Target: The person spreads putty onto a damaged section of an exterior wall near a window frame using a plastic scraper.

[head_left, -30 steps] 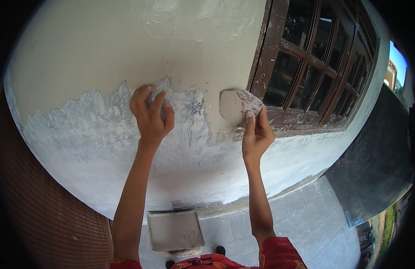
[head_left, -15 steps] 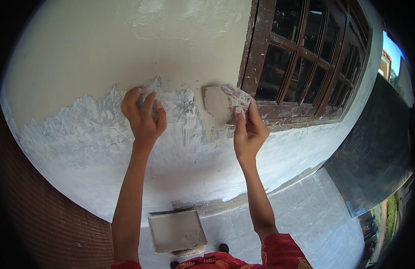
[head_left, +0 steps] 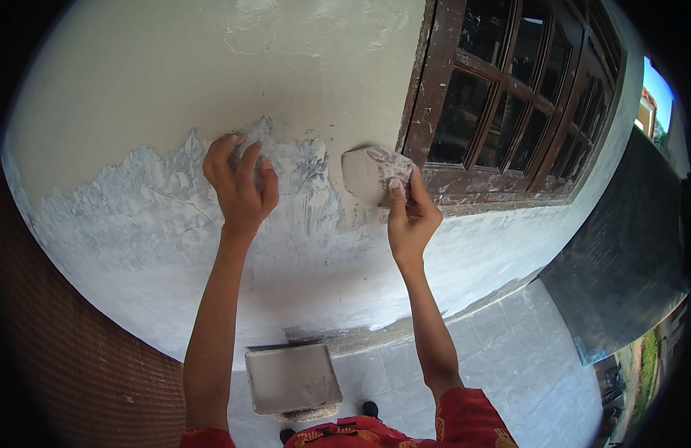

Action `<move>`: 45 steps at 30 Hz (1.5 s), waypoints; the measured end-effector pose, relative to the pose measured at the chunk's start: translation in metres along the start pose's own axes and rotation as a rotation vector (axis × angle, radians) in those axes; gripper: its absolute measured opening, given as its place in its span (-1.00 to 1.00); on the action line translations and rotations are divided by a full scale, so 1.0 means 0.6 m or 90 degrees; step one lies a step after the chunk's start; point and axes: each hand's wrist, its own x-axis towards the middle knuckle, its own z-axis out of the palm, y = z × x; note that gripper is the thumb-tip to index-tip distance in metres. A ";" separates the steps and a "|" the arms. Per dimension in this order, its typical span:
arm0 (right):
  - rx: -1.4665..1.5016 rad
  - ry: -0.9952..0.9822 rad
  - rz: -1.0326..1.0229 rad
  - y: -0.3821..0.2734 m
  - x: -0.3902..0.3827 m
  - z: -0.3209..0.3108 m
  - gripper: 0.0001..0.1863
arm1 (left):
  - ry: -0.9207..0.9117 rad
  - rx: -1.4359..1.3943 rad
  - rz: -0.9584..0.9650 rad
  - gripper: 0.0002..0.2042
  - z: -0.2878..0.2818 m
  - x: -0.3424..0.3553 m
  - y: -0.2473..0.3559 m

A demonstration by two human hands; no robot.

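My right hand [head_left: 413, 213] pinches a flat, pale piece smeared with putty [head_left: 369, 173], thumb on the near side. Its face shows reddish-brown streaks, and its exact kind is not clear. It lies against or just off the wall, left of the window frame's lower corner. My left hand [head_left: 242, 181] is open, with fingers bent and apart, its fingertips at the ragged upper edge of the white putty. Whether they touch the wall cannot be told. The wall [head_left: 166, 82] is cream above, with a rough white-grey putty coat [head_left: 136, 205] below.
A brown wooden window [head_left: 495, 104] with glass panes is at the right. Below stands a shallow square tray [head_left: 293, 379] of grey-beige paste by my feet on the grey tiled floor [head_left: 495, 358]. A brown woven surface [head_left: 84, 321] lies left, a dark sheet [head_left: 621, 246] right.
The flat piece in my right hand has turned slightly and moved a little down and toward the wall, its streaked side now less visible. My left hand stays nearly still.
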 end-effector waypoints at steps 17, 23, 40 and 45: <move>0.105 0.105 0.109 0.002 -0.010 -0.057 -0.62 | -0.027 0.030 -0.018 -0.60 0.003 -0.001 0.005; 0.009 0.012 0.051 0.036 -0.040 -0.027 -0.61 | -0.036 0.042 -0.018 -0.60 0.002 0.004 0.005; 0.143 0.070 0.153 0.058 -0.005 -0.102 -0.56 | -0.049 0.100 -0.014 -0.58 -0.001 0.008 0.007; 0.077 0.000 0.114 0.079 -0.024 -0.078 -0.56 | -0.029 0.101 -0.018 -0.57 -0.001 0.016 0.013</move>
